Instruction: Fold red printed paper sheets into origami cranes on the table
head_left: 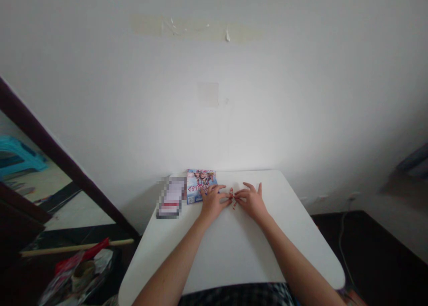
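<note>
My left hand [214, 201] and my right hand [250, 200] lie side by side on the far part of a white table [234, 248], fingertips meeting in the middle. Something small and red [232, 198] shows where the fingers meet; whether it is a held object or painted nails I cannot tell. The fingers of both hands are bent inward toward that spot. Just behind my left hand lies a colourful flat box [199, 183] with printed pictures, and my left fingers overlap its near edge.
A blurred rectangular item [171, 198] lies left of the box at the table's far left corner. A plain white wall rises behind the table. On the floor at lower left are a wooden stick [76, 248] and crumpled bags [76, 275]. A cable [343, 239] runs along the dark floor at right.
</note>
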`<state>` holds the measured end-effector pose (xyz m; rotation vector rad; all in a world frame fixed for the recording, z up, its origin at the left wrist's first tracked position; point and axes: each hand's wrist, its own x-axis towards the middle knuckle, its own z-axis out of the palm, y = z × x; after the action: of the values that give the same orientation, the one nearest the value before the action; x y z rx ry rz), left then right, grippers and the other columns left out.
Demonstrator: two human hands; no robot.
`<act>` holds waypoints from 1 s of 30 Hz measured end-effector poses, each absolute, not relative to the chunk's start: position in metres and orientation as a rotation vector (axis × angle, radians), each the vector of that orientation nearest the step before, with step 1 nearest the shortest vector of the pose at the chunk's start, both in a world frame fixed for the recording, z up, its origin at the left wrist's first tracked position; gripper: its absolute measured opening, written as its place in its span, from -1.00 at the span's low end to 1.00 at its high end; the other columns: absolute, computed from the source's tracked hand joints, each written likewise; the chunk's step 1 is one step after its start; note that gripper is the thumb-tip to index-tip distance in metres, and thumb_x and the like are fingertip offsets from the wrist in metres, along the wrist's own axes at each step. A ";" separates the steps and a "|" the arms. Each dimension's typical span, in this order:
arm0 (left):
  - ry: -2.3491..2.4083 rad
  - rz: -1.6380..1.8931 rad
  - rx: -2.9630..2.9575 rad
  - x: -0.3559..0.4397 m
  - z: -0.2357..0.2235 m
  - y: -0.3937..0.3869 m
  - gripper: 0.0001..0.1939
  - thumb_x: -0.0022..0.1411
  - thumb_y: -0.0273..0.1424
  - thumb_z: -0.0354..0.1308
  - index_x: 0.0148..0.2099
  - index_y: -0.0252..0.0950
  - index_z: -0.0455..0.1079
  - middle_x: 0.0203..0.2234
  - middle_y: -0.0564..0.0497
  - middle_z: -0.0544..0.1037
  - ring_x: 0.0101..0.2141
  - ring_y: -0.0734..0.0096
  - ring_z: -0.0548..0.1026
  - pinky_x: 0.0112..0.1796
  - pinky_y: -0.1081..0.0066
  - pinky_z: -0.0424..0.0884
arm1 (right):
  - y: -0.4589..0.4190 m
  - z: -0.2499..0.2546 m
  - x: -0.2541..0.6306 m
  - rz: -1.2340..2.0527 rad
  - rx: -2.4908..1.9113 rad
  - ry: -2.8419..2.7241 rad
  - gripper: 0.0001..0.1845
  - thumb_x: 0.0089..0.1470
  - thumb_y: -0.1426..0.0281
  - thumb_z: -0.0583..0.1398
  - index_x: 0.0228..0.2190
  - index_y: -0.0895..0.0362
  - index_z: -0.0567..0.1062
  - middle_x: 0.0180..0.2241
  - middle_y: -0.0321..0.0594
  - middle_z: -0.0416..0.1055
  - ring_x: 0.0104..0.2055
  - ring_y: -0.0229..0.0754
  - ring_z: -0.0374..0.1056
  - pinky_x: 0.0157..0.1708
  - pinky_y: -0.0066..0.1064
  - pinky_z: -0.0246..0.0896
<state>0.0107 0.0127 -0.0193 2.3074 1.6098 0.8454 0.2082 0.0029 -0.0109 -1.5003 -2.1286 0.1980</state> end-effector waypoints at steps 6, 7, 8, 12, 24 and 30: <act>1.624 0.778 2.332 0.010 -0.014 0.011 -0.89 0.15 -0.25 0.35 -0.23 0.03 0.64 0.13 0.02 0.49 0.23 -0.01 0.26 0.23 -0.46 -0.27 | -0.001 -0.002 0.205 0.114 -1.499 -2.221 -0.79 0.20 0.35 0.20 -0.24 -0.15 0.65 -0.12 -0.30 0.61 0.32 0.10 0.12 0.25 0.47 -0.68; 1.630 0.766 2.331 0.010 -0.012 0.010 -0.89 0.15 -0.25 0.34 -0.22 0.04 0.64 0.13 0.03 0.49 0.23 -0.01 0.26 0.23 -0.46 -0.27 | -0.002 -0.001 0.204 0.105 -1.497 -2.231 -0.79 0.20 0.34 0.20 -0.24 -0.15 0.65 -0.11 -0.29 0.60 0.33 0.11 0.10 0.25 0.47 -0.69; 1.636 0.752 2.329 0.010 -0.011 0.010 -0.89 0.15 -0.24 0.34 -0.22 0.04 0.63 0.13 0.03 0.49 0.23 -0.01 0.27 0.23 -0.46 -0.27 | -0.003 0.001 0.204 0.096 -1.497 -2.242 -0.79 0.20 0.34 0.20 -0.24 -0.14 0.65 -0.11 -0.28 0.60 0.34 0.12 0.08 0.25 0.47 -0.69; 1.683 0.698 2.307 0.010 -0.008 0.010 -0.87 0.13 -0.21 0.35 -0.22 0.07 0.63 0.16 0.06 0.48 0.26 -0.06 0.23 0.23 -0.47 -0.28 | -0.007 0.006 0.203 0.078 -1.509 -2.272 -0.80 0.17 0.34 0.22 -0.23 -0.13 0.65 -0.09 -0.28 0.59 0.36 0.13 0.02 0.26 0.43 -0.73; 1.662 0.693 2.326 0.008 -0.014 0.015 -0.88 0.15 -0.18 0.32 -0.22 0.06 0.62 0.20 0.09 0.44 0.29 -0.15 0.17 0.20 -0.51 -0.28 | -0.006 0.003 0.202 0.217 -1.540 -2.188 -0.83 0.17 0.30 0.23 -0.27 -0.15 0.65 -0.07 -0.32 0.57 0.35 0.08 0.04 0.28 0.38 -0.72; 1.633 0.848 2.335 0.007 -0.020 0.012 -0.89 0.15 -0.20 0.33 -0.25 -0.02 0.60 0.14 0.03 0.48 0.26 -0.03 0.23 0.25 -0.45 -0.29 | 0.004 -0.015 0.204 0.464 -1.595 -1.967 -0.82 0.15 0.27 0.21 -0.28 -0.12 0.64 -0.05 -0.29 0.57 0.31 0.07 0.14 0.26 0.44 -0.61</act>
<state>0.0074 0.0123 -0.0196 2.3351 1.6329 0.8482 0.2044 0.0037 -0.0146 -1.5952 -1.9671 0.4638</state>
